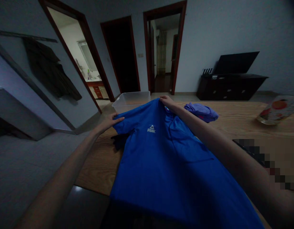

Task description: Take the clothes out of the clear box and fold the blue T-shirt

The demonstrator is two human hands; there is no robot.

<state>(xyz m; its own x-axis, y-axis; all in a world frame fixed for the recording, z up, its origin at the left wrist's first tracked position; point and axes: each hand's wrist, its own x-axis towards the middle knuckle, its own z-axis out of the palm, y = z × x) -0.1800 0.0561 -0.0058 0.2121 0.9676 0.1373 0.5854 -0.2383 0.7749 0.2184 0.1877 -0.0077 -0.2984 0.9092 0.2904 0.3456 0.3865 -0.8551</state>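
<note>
A blue T-shirt with a white PEAK logo is stretched out in front of me, its lower part hanging toward me past the table's near edge. My left hand pinches the shirt at the end of its left sleeve. At the shoulder near the collar, my right hand grips the fabric, with that forearm crossing over the shirt's right side. The other sleeve lies bunched beneath the right forearm. Some dark cloth shows under the left sleeve, partly hidden.
The wooden table carries a clear plastic bin at its far left, a folded purple garment beyond my right forearm, and a patterned glass container at the right. A pixelated patch covers something dark at right.
</note>
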